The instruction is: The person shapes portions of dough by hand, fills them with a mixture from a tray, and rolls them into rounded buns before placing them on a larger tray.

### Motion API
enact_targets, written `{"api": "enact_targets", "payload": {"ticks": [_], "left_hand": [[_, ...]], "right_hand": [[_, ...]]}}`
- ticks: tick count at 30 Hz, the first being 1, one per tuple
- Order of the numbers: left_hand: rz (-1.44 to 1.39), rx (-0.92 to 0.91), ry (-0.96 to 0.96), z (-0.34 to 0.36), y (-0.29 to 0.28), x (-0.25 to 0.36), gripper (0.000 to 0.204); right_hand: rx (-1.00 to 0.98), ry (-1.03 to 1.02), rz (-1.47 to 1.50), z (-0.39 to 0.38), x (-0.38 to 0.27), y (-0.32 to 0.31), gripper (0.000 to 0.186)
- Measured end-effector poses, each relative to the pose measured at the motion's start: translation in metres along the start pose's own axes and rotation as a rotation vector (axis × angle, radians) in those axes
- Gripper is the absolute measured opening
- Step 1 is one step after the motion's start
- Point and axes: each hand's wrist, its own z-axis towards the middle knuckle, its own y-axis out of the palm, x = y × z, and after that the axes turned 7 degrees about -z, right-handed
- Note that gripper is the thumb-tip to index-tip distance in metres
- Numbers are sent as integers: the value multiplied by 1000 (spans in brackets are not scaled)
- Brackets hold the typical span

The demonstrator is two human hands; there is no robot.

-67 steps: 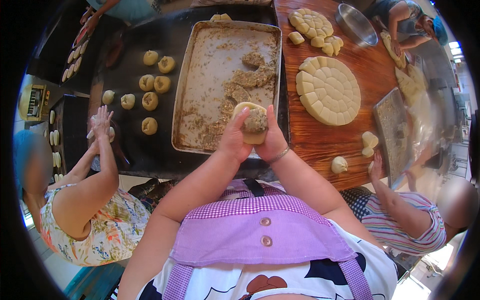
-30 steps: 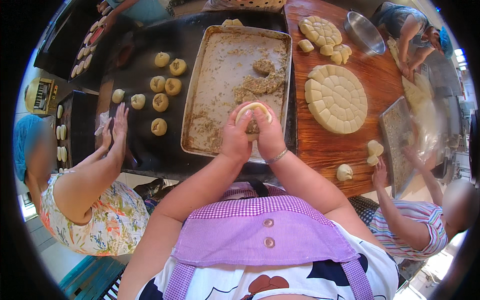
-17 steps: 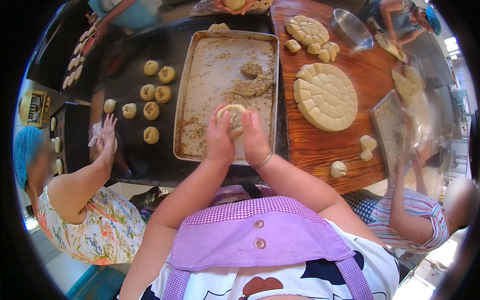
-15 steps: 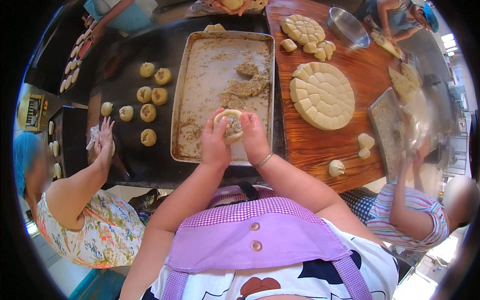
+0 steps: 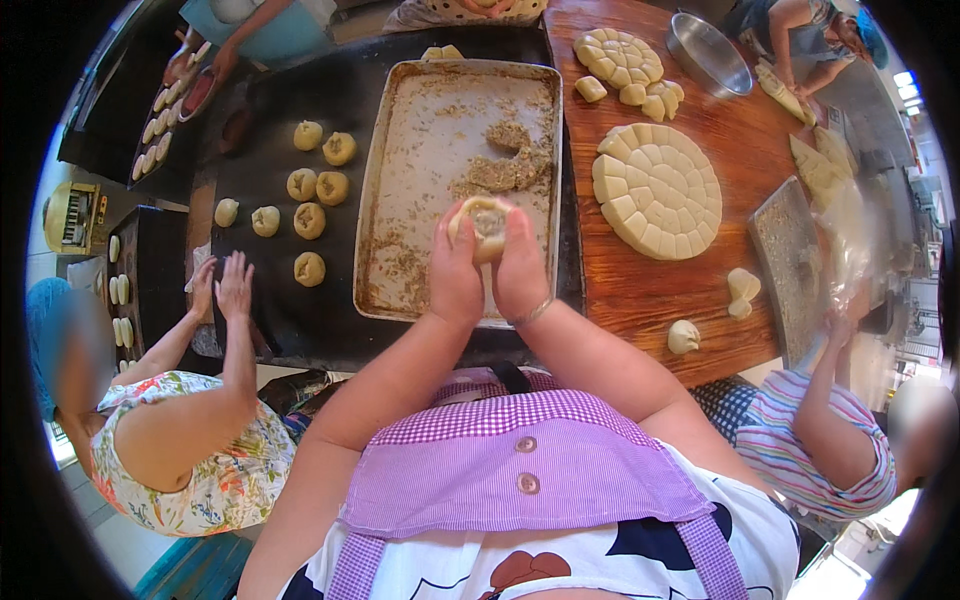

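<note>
Between my two hands, over the near half of a big metal tray (image 5: 400, 230), I hold a filled dough bun (image 5: 487, 222). Its rim is drawn up around a pale filling that shows in the middle. My left hand (image 5: 458, 270) cups its left side, and my right hand (image 5: 522, 262) wraps its right side, with a bracelet at the wrist. Beyond my fingers, a crumbly brown filling (image 5: 510, 165) lies heaped in the tray's right part, and smears of it cover the rest.
Several filled buns (image 5: 309, 221) sit on the black table to the left. A scored dough round (image 5: 657, 192) and a metal pan (image 5: 708, 54) lie on the wooden board. Co-workers stand on both sides; one's hands (image 5: 235, 285) are at the left table edge.
My hands have risen slightly around the bun, and its opening looks narrower. The left co-worker's hands have come up off the table and apart. The whole view has shifted a little.
</note>
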Motion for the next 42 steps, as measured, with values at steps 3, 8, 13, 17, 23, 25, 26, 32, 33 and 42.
{"api": "enact_targets", "payload": {"ticks": [3,8,13,17,23,25,26,32,33,42], "left_hand": [[-59,60,-38,-8,-2,2,36],[42,107,-2,-6,5,-1,31],[341,78,111,-8,5,-1,32],[183,82,67,-10,12,3,34],[115,87,16,-6,-5,0,34],[-14,123,-11,-9,-4,7,31],[-79,140,-28,-11,0,11,29],[309,61,181,-11,-6,-7,30],[434,27,254,-9,-5,-6,31],[112,-68,113,-21,-8,7,35]], "right_hand": [[-81,16,-48,3,-3,-12,48],[-151,65,-90,1,-8,-4,46],[-93,-23,11,-4,3,1,34],[18,-26,-26,-5,4,4,27],[-38,-119,-178,-14,-7,8,30],[-205,-120,-171,-10,-13,-2,37],[-183,-111,-147,-9,-16,-5,38],[-153,-101,-212,-17,-3,-1,34],[-123,-131,-194,-17,-2,0,30],[-189,22,-84,-23,-17,3,26]]}}
